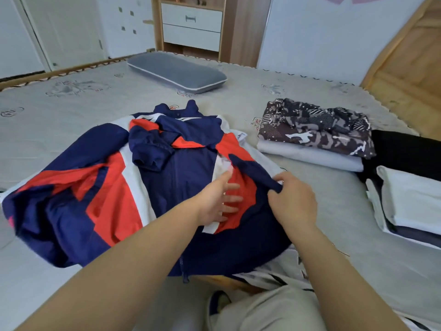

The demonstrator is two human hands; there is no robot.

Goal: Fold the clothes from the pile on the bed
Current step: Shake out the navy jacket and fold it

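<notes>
Head view, jacket (pixel 167 187) on bed (pixel 334 211), left hand (pixel 218 201) spread flat on it, right hand (pixel 294 199) pinching its sleeve, folded stack (pixel 315 134) beside.

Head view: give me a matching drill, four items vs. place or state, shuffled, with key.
Items:
1. jacket
2. pillow
3. patterned garment
4. right hand

States:
A. folded, on top of a light folded piece
B. pinching a navy sleeve end
C. spread out on the bed, not yet folded
D. lying at the far side of the bed

Pairs: 1-C, 2-D, 3-A, 4-B
</notes>
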